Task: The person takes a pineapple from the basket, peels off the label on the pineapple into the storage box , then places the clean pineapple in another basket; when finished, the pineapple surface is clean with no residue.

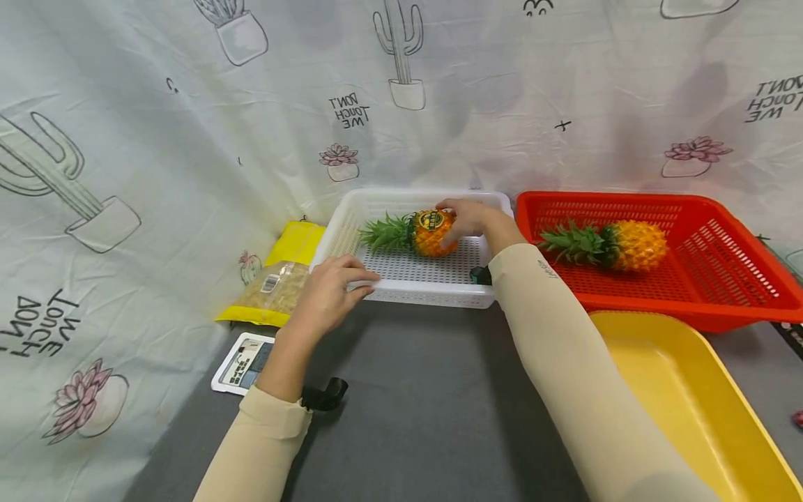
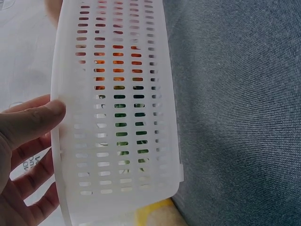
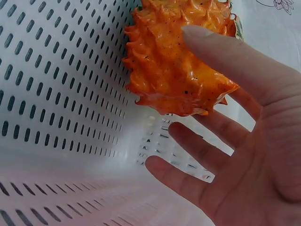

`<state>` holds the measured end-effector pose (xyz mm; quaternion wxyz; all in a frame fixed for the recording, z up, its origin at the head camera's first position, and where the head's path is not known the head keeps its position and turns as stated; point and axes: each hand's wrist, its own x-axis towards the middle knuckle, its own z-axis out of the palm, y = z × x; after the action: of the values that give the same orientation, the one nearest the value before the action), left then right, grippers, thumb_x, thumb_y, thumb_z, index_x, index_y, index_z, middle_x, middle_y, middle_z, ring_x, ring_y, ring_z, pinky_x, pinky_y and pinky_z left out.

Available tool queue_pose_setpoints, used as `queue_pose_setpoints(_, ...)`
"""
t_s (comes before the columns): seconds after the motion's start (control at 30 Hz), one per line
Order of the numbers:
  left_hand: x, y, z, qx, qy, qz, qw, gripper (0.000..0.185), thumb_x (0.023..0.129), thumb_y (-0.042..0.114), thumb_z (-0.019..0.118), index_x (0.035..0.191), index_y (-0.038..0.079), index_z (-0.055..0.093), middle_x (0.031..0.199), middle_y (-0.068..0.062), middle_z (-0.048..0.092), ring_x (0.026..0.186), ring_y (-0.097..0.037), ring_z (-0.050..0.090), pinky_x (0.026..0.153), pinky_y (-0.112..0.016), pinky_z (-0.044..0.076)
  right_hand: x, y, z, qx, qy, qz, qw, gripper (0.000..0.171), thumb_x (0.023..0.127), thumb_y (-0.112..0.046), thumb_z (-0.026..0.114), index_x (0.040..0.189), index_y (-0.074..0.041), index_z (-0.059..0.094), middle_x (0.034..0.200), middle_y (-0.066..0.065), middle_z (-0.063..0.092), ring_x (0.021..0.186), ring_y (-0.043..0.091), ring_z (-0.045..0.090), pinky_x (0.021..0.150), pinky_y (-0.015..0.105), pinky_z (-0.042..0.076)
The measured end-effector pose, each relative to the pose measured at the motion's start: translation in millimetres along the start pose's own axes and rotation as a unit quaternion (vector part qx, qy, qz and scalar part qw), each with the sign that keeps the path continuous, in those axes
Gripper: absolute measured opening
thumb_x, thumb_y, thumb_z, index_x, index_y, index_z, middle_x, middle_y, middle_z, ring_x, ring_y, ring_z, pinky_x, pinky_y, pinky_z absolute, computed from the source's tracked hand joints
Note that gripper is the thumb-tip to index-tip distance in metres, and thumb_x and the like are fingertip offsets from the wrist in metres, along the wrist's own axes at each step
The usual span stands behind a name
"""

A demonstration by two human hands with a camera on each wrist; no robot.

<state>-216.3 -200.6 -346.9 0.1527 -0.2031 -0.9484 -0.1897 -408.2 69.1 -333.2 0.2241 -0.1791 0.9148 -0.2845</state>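
A white perforated basket (image 1: 426,296) stands on the grey table, and a pineapple (image 1: 433,233) lies on its side in it, leaves pointing left. My right hand (image 1: 467,219) is at the fruit's base end. In the right wrist view the right hand (image 3: 225,141) has spread, straight fingers, with the thumb resting on the pineapple (image 3: 174,70) above the basket (image 3: 47,94) floor. My left hand (image 1: 351,279) holds the basket's front left rim. In the left wrist view the left hand (image 2: 28,155) has its thumb on the basket (image 2: 117,141) wall and its fingers behind the rim.
A red basket (image 1: 627,199) to the right holds a second pineapple (image 1: 633,245). A yellow tray (image 1: 677,390) sits at the front right. A yellow snack bag (image 1: 282,286) and a small calculator-like device (image 1: 241,362) lie left of the white basket. A printed cloth backs the table.
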Motion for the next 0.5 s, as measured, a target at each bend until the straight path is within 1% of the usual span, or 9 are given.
queue_pose_setpoints(0.13, 0.6, 0.9, 0.7, -0.002, 0.000, -0.005, 1.0000, 0.021, 0.088, 0.012, 0.082, 0.109, 0.015, 0.083, 0.106, -0.007, 0.072, 0.107, -0.033, 0.063, 0.095, -0.051, 0.050, 3.6, 0.8, 1.2, -0.005, 0.002, 0.010, 1.000, 0.094, 0.084, -0.020, 0.083, 0.163, -0.021, 0.031, 0.161, 0.018, 0.038, 0.141, 0.038, 0.042, 0.119, 0.054, 0.038)
queue_pose_setpoints(0.3, 0.2, 0.3, 1.7, -0.005, 0.008, -0.001, 0.9999, 0.020, 0.087, 0.012, 0.083, 0.108, 0.015, 0.083, 0.104, -0.006, 0.072, 0.104, -0.032, 0.063, 0.094, -0.050, 0.050, 5.2, 0.2, 2.9, -0.024, 0.012, 0.020, 0.999, 0.095, 0.083, -0.026, 0.085, 0.162, -0.023, 0.031, 0.158, 0.016, 0.042, 0.138, 0.037, 0.043, 0.120, 0.057, 0.036)
queue_pose_setpoints(0.37, 0.0, 0.2, 1.6, -0.006, 0.009, -0.002, 0.9999, 0.020, 0.087, 0.012, 0.082, 0.108, 0.015, 0.083, 0.104, -0.006, 0.072, 0.104, -0.032, 0.063, 0.094, -0.051, 0.050, 4.0, -1.0, 3.0, -0.026, 0.014, 0.017, 0.999, 0.094, 0.083, -0.026, 0.084, 0.161, -0.022, 0.032, 0.156, 0.016, 0.043, 0.137, 0.037, 0.044, 0.119, 0.056, 0.036)
queue_pose_setpoints(0.5, -0.2, 1.0, 1.0, -0.008, 0.008, -0.006, 0.9999, 0.021, 0.088, 0.012, 0.082, 0.108, 0.014, 0.083, 0.105, -0.006, 0.072, 0.105, -0.032, 0.063, 0.095, -0.051, 0.049, 2.9, -2.5, 2.7, -0.030, 0.014, -0.001, 0.999, 0.090, 0.085, -0.023, 0.082, 0.159, -0.016, 0.032, 0.152, 0.019, 0.045, 0.134, 0.037, 0.047, 0.119, 0.053, 0.039)
